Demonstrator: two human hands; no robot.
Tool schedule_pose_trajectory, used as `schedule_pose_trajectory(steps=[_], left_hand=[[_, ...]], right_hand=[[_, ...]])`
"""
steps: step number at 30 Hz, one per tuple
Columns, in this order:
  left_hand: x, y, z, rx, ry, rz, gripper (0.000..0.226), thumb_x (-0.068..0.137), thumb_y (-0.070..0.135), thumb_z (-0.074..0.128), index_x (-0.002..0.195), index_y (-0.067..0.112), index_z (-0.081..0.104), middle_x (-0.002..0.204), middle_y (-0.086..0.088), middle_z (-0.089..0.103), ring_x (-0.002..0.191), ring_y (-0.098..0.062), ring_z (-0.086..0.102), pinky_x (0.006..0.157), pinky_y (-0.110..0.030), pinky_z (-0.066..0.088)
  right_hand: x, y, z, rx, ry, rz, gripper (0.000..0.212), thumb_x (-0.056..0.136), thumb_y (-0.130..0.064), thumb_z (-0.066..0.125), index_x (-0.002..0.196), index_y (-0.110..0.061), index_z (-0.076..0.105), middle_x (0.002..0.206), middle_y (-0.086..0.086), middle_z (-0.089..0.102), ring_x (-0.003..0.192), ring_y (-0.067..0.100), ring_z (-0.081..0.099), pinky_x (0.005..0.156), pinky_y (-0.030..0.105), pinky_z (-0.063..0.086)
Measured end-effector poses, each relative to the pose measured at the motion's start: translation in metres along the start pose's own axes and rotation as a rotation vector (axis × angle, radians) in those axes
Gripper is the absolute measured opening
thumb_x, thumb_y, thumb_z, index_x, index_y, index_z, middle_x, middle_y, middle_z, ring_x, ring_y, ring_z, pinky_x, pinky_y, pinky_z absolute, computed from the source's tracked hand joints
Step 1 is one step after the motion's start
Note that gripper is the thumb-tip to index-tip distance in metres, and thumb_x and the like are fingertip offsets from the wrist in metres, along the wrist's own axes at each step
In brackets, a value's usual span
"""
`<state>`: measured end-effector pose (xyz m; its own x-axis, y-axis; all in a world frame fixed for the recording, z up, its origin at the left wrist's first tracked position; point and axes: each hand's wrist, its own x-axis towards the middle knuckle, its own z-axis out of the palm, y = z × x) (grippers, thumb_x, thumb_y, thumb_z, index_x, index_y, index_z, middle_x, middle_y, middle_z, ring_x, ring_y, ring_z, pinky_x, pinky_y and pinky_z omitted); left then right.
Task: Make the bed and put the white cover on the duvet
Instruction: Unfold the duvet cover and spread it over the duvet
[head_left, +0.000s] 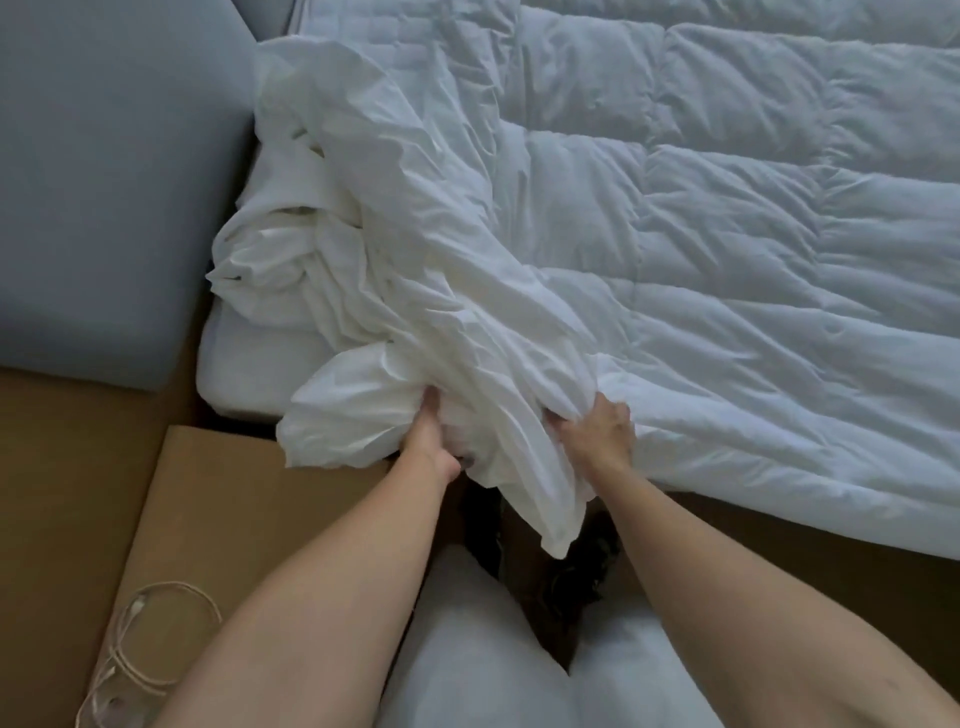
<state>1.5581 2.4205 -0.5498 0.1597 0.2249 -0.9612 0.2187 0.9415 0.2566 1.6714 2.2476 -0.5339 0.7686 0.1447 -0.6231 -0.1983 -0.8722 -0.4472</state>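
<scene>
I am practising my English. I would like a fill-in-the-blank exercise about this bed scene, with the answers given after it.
The white cover is gripped by ____ hands (a number): the left hand and the right hand.
In the picture, the bunched cover lies to the ____ of the quilted duvet.
The duvet is spread over the ____.
Missing words: two; left; bed.
</scene>
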Motion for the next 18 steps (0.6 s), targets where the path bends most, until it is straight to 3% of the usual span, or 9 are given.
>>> schedule_pose_trajectory(steps=[3, 6, 7, 9, 11, 15, 18], left_hand=[[0.018, -0.003, 0.015, 0.026, -0.011, 0.003, 0.071, 0.080, 0.069, 0.065, 0.137, 0.026, 0.059, 0.130, -0.011, 0.068, 0.118, -0.040, 0.063, 0.088, -0.058, 0.056], [0.044, -0.001, 0.020, -0.130, 0.280, 0.178, 0.064, 0.104, 0.055, 0.025, 0.153, 0.017, 0.039, 0.150, -0.014, 0.050, 0.132, -0.039, 0.053, 0.106, -0.052, 0.048], [0.058, -0.002, 0.016, -0.156, 0.300, 0.205, 0.068, 0.101, 0.060, 0.029, 0.154, 0.017, 0.038, 0.149, -0.012, 0.051, 0.127, -0.039, 0.056, 0.104, -0.052, 0.050], [0.097, -0.002, 0.000, -0.213, 0.362, 0.208, 0.088, 0.077, 0.080, 0.048, 0.146, 0.025, 0.047, 0.139, -0.009, 0.060, 0.112, -0.039, 0.065, 0.091, -0.060, 0.055], [0.138, -0.004, -0.021, -0.205, 0.399, 0.253, 0.096, 0.062, 0.088, 0.048, 0.137, 0.028, 0.056, 0.133, -0.007, 0.064, 0.108, -0.039, 0.067, 0.085, -0.063, 0.056], [0.082, 0.007, 0.003, -0.355, 0.519, 0.319, 0.074, 0.080, 0.069, 0.056, 0.135, 0.019, 0.056, 0.125, -0.008, 0.067, 0.098, -0.034, 0.068, 0.085, -0.054, 0.058], [0.050, 0.010, 0.022, -0.265, 0.556, 0.445, 0.044, 0.098, 0.049, 0.052, 0.125, 0.015, 0.060, 0.115, -0.004, 0.067, 0.100, -0.029, 0.066, 0.088, -0.045, 0.059]], right_hand=[[-0.007, 0.008, 0.015, 0.233, -0.026, 0.003, 0.057, 0.084, -0.061, 0.067, 0.118, -0.020, 0.047, 0.105, 0.001, 0.057, 0.097, 0.026, 0.057, 0.081, 0.041, 0.049], [-0.005, 0.024, 0.023, 0.275, 0.036, -0.018, 0.028, 0.094, -0.039, 0.062, 0.111, -0.019, 0.052, 0.092, -0.003, 0.060, 0.088, 0.025, 0.060, 0.069, 0.035, 0.043], [0.000, 0.031, 0.021, 0.256, 0.078, -0.017, 0.022, 0.094, -0.032, 0.059, 0.110, -0.017, 0.054, 0.090, -0.001, 0.060, 0.086, 0.026, 0.060, 0.069, 0.034, 0.043], [0.011, 0.046, 0.008, 0.210, 0.152, 0.018, 0.016, 0.094, -0.022, 0.054, 0.105, -0.011, 0.055, 0.087, 0.003, 0.059, 0.084, 0.029, 0.059, 0.067, 0.034, 0.042], [0.024, 0.066, -0.017, 0.160, 0.226, 0.068, 0.012, 0.094, -0.019, 0.053, 0.100, -0.009, 0.054, 0.088, 0.008, 0.059, 0.081, 0.032, 0.056, 0.066, 0.035, 0.041], [0.052, 0.115, -0.082, 0.047, 0.380, 0.199, 0.020, 0.096, -0.023, 0.058, 0.100, -0.003, 0.056, 0.102, 0.026, 0.063, 0.091, 0.040, 0.059, 0.071, 0.039, 0.040], [0.071, 0.155, -0.136, 0.026, 0.497, 0.336, 0.029, 0.099, -0.019, 0.057, 0.110, 0.007, 0.060, 0.117, 0.035, 0.062, 0.109, 0.050, 0.060, 0.085, 0.048, 0.047]])
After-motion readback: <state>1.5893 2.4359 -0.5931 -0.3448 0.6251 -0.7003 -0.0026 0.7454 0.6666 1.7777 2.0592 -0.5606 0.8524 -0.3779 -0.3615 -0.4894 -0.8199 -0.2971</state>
